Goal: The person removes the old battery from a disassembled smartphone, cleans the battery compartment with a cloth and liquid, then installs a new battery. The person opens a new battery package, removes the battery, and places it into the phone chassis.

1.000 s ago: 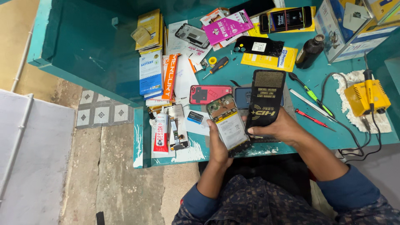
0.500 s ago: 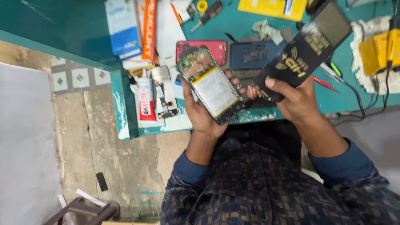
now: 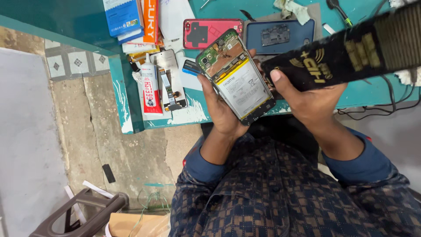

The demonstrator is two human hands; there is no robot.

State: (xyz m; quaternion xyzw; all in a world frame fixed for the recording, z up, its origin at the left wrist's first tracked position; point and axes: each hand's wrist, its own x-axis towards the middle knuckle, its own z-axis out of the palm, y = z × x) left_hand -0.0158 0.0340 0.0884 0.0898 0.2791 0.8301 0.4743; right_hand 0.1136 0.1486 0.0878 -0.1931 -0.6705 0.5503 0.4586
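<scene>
Both forearms, in blue cuffs, reach forward from the lap. The left hand (image 3: pixel 221 109) is cupped palm up, fingers curled closed. The right hand (image 3: pixel 307 98), just beside it, grips with thumb extended leftward.

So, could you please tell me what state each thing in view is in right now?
Opened phone: back off, battery exposed, held in left hand.
Black box: closed, gripped by right hand.
Red back cover: detached, on bench.
Blue back cover: detached, inside up.
Glue tube: lying flat.
</scene>
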